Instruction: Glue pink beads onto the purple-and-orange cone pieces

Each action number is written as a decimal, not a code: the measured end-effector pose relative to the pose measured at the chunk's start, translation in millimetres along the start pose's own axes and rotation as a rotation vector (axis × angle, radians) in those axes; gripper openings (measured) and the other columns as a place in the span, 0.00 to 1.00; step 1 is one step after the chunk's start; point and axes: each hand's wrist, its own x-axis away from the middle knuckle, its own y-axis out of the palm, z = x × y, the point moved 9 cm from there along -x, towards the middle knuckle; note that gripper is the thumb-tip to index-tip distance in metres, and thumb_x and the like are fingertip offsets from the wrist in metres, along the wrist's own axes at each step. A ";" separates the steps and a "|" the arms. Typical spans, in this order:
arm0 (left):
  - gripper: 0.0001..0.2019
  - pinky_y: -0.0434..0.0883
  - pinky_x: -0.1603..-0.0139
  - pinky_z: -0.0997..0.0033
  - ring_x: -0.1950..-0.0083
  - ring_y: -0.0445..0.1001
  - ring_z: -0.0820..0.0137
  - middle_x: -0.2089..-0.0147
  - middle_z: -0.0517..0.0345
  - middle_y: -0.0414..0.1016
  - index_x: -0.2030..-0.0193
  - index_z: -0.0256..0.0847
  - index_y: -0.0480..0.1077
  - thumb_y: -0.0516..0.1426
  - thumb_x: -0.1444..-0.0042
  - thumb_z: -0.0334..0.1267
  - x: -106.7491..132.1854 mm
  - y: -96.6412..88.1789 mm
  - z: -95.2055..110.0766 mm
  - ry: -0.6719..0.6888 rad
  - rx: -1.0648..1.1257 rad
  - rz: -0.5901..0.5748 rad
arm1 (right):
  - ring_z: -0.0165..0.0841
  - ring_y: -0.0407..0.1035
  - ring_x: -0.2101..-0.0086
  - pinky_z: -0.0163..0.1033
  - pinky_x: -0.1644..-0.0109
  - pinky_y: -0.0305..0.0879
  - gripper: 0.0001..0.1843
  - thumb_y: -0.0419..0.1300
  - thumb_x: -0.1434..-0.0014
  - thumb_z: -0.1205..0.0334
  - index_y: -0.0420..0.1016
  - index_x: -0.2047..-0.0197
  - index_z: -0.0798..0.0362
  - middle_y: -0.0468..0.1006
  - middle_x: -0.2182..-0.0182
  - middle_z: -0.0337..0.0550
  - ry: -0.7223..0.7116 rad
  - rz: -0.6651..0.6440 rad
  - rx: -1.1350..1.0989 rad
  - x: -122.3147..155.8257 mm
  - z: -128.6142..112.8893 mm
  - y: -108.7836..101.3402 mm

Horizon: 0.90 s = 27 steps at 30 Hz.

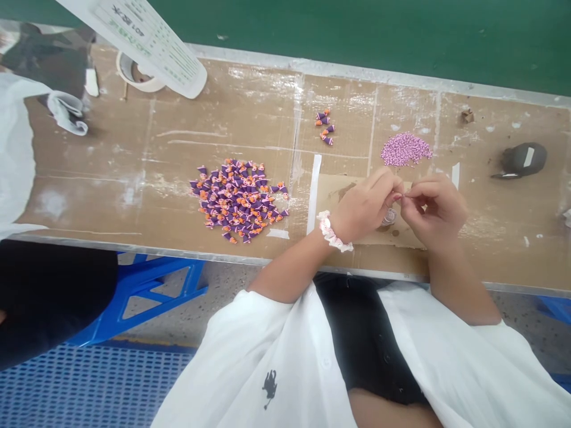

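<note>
My left hand (366, 204) and my right hand (432, 208) meet over a cardboard-covered table (178, 142), fingertips pinched together on a tiny piece I cannot make out. A small clear round object (389, 217) sits just below the fingertips. A pink scrunchie is on my left wrist. To the left lies a big pile of purple and orange small pieces (241, 199). Further back rests a small group of the same purple pieces (325, 126). A heap of tiny pink beads (405, 148) is just beyond my hands.
A dark rounded object (521, 160) lies at the right. A tape roll (134, 72) and a white fan guard (147, 38) are at the back left. Another person in white sits at the left edge (18, 148). A blue stool (147, 291) stands below the table.
</note>
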 end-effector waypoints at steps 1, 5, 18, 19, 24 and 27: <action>0.17 0.69 0.59 0.67 0.61 0.69 0.69 0.60 0.50 0.71 0.62 0.41 0.61 0.39 0.29 0.45 0.1 0.7 0.0 -0.001 -0.003 -0.007 | 0.29 0.61 0.77 0.38 0.76 0.57 0.08 0.61 0.45 0.70 0.67 0.67 0.46 0.71 0.73 0.36 0.012 -0.003 0.006 0.4 0.7 0.8; 0.15 0.69 0.59 0.66 0.62 0.69 0.70 0.60 0.50 0.71 0.62 0.40 0.62 0.41 0.29 0.42 0.5 2.5 -0.3 -0.006 0.002 -0.014 | 0.29 0.59 0.77 0.38 0.77 0.55 0.07 0.59 0.45 0.68 0.66 0.68 0.47 0.70 0.74 0.37 0.032 -0.009 0.032 2.4 3.1 1.5; 0.12 0.71 0.54 0.69 0.58 0.73 0.70 0.58 0.50 0.73 0.58 0.41 0.66 0.45 0.30 0.41 -3.6 6.3 7.2 -0.018 0.078 -0.118 | 0.29 0.58 0.79 0.38 0.79 0.53 0.11 0.60 0.44 0.71 0.64 0.66 0.45 0.67 0.73 0.35 -0.056 -0.169 -0.070 -4.5 -4.0 -5.8; 0.11 0.72 0.53 0.70 0.57 0.73 0.70 0.57 0.50 0.73 0.56 0.40 0.67 0.46 0.30 0.41 -4.6 5.9 5.3 -0.033 0.067 -0.135 | 0.29 0.57 0.79 0.37 0.80 0.52 0.11 0.60 0.44 0.71 0.64 0.67 0.45 0.66 0.74 0.35 -0.065 -0.182 -0.076 -4.8 -3.7 -6.4; 0.08 0.70 0.50 0.65 0.51 0.74 0.64 0.52 0.46 0.75 0.54 0.37 0.69 0.54 0.35 0.39 3.2 -33.2 -9.8 -0.260 -0.377 -0.155 | 0.28 0.57 0.78 0.37 0.78 0.53 0.11 0.59 0.45 0.73 0.62 0.66 0.46 0.64 0.74 0.35 -0.103 -0.251 -0.005 -3.5 2.1 -5.5; 0.11 0.70 0.56 0.65 0.55 0.76 0.60 0.58 0.46 0.78 0.55 0.35 0.70 0.56 0.36 0.42 29.8 -82.5 -24.8 -0.633 -0.717 -0.195 | 0.28 0.60 0.76 0.36 0.77 0.55 0.12 0.59 0.44 0.73 0.62 0.65 0.47 0.65 0.73 0.35 -0.159 -0.272 0.047 -1.7 -1.7 -3.9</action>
